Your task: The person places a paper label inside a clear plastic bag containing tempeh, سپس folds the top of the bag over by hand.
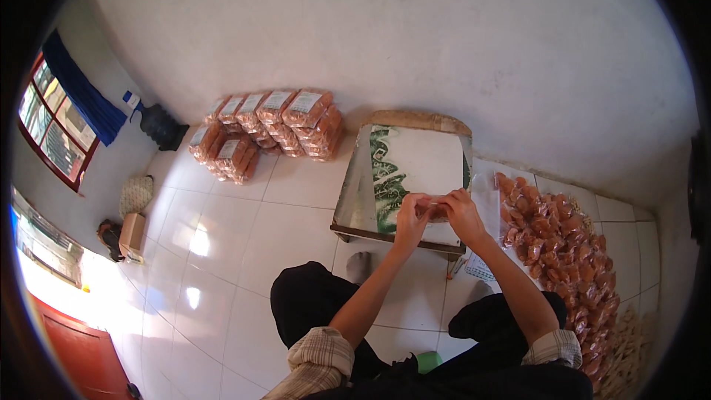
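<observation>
Over the near part of a low table (355, 200), my left hand (412, 221) and my right hand (462, 216) come together with their fingers closed. Both pinch the upper edge of a small clear plastic packet (438, 215) with reddish-orange contents. My fingers hide much of it, and what the contents are cannot be made out. Beneath it lies a white board (429, 155), with green lettering along its left side. To the right, a long heap of similar small orange packets (563, 244) covers the floor.
Stacked larger packs of orange packets (274, 122) stand against the back wall. Clear plastic bags (486, 204) and a printed sheet (479, 267) lie right of the table. Pale pieces (626, 341) lie beyond the heap. A water jug (159, 126) and a cardboard box (132, 233) are at left.
</observation>
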Tool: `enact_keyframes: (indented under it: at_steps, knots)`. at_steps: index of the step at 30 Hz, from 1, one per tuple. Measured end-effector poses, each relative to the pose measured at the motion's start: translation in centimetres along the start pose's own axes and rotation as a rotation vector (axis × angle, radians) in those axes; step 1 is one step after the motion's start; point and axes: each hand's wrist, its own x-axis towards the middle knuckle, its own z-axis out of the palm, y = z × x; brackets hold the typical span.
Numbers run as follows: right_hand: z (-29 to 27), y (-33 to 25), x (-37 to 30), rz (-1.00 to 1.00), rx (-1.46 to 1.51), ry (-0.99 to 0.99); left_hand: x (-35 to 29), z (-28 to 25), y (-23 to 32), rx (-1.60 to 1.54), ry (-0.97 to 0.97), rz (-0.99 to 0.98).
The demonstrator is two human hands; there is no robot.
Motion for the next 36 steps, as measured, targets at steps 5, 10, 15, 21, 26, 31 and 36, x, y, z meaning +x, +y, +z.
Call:
enact_keyframes:
  at_steps: [5, 10, 15, 21, 26, 31, 36]
  knots:
    - [0.5, -0.3, 0.4, 0.053, 0.066, 0.055, 0.8, -1.4, 0.9, 0.122, -0.080, 0.128]
    - [0.4, -0.6, 0.3, 0.037, 0.035, 0.004, 1.1, -2.1, 1.4, 0.178, -0.144, 0.120]
    - [-0.3, -0.3, -0.2, -0.066, -0.085, -0.123, 0.4, -1.7, 1.7, 0.195, -0.115, 0.099]
    - [-0.5, 1.8, 0.0, 0.159, 0.046, -0.253, 0.9, -1.0, 2.5, 0.183, -0.212, 0.046]
    - [0.5, 1.7, 0.2, 0.195, 0.070, -0.298, 1.6, -2.3, 0.9, 0.333, -0.373, 0.026]
    - [0.5, 2.6, -0.4, 0.361, -0.099, -0.437, 1.9, -1.3, 1.2, 0.588, -0.527, 0.001]
    - [-0.2, 1.0, -0.3, 0.292, -0.206, -0.380, 3.2, -1.9, 0.3, 0.456, -0.612, -0.143]
